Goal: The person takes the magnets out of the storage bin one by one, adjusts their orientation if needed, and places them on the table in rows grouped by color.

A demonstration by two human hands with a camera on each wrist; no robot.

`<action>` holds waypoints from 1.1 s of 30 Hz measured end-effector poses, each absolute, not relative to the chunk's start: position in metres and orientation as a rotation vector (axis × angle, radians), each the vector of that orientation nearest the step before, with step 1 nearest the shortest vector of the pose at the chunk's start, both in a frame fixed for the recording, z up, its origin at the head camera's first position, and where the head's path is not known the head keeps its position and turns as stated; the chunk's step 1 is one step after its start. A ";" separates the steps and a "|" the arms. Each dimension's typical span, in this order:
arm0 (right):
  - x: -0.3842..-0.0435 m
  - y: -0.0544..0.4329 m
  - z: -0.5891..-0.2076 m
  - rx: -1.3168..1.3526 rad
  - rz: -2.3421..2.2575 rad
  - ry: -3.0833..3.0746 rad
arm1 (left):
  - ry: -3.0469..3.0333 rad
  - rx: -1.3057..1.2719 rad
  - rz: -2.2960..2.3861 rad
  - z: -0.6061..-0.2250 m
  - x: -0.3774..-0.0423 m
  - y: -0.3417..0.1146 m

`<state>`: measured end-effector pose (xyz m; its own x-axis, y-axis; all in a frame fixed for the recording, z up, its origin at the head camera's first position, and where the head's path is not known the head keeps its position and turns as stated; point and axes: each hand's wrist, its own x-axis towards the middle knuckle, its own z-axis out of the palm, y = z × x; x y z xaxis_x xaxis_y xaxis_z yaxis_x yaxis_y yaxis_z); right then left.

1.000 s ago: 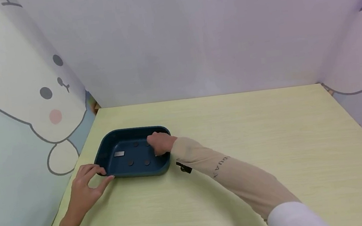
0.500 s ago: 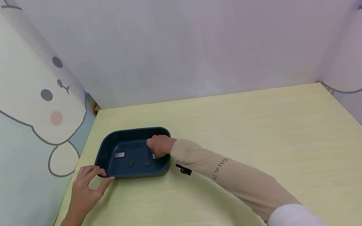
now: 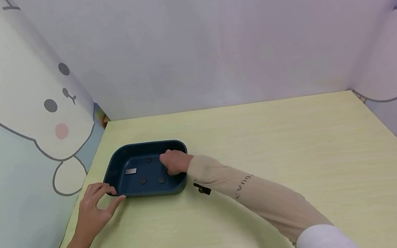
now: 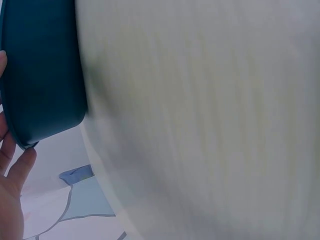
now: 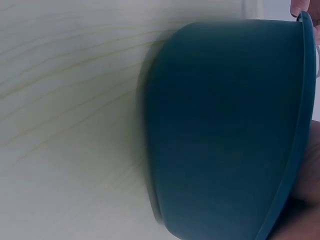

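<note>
A dark teal rectangular plastic tray [image 3: 147, 194] with rounded corners stands on the table at the left. My left hand [image 3: 93, 209] pinches its near left rim between thumb and fingers; the left wrist view shows the thumb [image 4: 22, 167] against that corner. Curled fingers on my right hand [image 3: 175, 162] reach down inside the right part of the tray. What they touch or hold is hidden; only a sliver of something pale shows beside them. On the tray's floor lie a small silvery-white rectangle [image 3: 130, 171] and several dark round spots [image 3: 143, 180].
The pale wood-look table [image 3: 280, 151] spreads to the right of the tray. A plain wall [image 3: 210, 39] rises at its back edge. Side panels with cartoon drawings [image 3: 54, 129] stand left and right. Dark clips sit on both sleeves.
My right hand has shifted slightly left within the tray, and the pale bit beside its fingers is now nearly covered. The left hand keeps its hold on the corner.
</note>
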<state>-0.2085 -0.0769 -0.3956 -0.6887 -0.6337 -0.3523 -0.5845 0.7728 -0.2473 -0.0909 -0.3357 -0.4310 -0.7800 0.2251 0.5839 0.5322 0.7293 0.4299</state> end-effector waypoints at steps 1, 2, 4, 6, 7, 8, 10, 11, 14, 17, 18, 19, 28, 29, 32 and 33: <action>-0.208 -0.077 -0.395 -0.926 -0.175 2.553 | -2.427 -0.576 -0.815 -0.431 -0.091 -0.336; -0.208 -0.077 -0.395 -0.927 -0.194 2.561 | -2.427 -0.577 -0.815 -0.431 -0.091 -0.336; -0.208 -0.076 -0.394 -0.923 -0.259 2.577 | -2.431 -0.574 -0.813 -0.431 -0.091 -0.336; -0.208 -0.074 -0.393 -0.914 -0.342 2.593 | -2.438 -0.566 -0.816 -0.431 -0.091 -0.336; -0.208 -0.074 -0.393 -0.907 -0.383 2.597 | -2.440 -0.565 -0.816 -0.431 -0.091 -0.336; -0.209 -0.073 -0.393 -0.899 -0.419 2.599 | -2.439 -0.564 -0.815 -0.432 -0.091 -0.336; -0.210 -0.072 -0.392 -0.883 -0.483 2.602 | -2.433 -0.570 -0.814 -0.432 -0.091 -0.336; -0.211 -0.071 -0.392 -0.880 -0.508 2.603 | -2.429 -0.575 -0.815 -0.432 -0.092 -0.336; -0.213 -0.071 -0.393 -0.878 -0.560 2.602 | -2.412 -0.590 -0.816 -0.433 -0.092 -0.336; -0.213 -0.071 -0.394 -0.891 -0.570 2.609 | -2.411 -0.590 -0.821 -0.433 -0.092 -0.336; -0.213 -0.071 -0.395 -0.896 -0.565 2.610 | -2.411 -0.589 -0.822 -0.433 -0.092 -0.336; -0.214 -0.071 -0.395 -0.900 -0.561 2.610 | -2.409 -0.588 -0.821 -0.433 -0.091 -0.336; -0.213 -0.071 -0.398 -0.947 -0.552 2.608 | -2.396 -0.598 -0.814 -0.433 -0.092 -0.336; -0.213 -0.070 -0.398 -0.955 -0.562 2.604 | -2.394 -0.600 -0.814 -0.433 -0.092 -0.336; -0.213 -0.068 -0.397 -0.974 -0.613 2.594 | -2.384 -0.608 -0.813 -0.432 -0.092 -0.336; -0.213 -0.068 -0.397 -0.981 -0.636 2.591 | -2.383 -0.609 -0.816 -0.432 -0.092 -0.336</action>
<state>-0.2131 -0.0676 -0.3969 -0.7227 -0.6811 -0.1174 -0.5494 0.6691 -0.5005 -0.0922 -0.3360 -0.4320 -0.7499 0.2355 0.6183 0.5650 0.7141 0.4134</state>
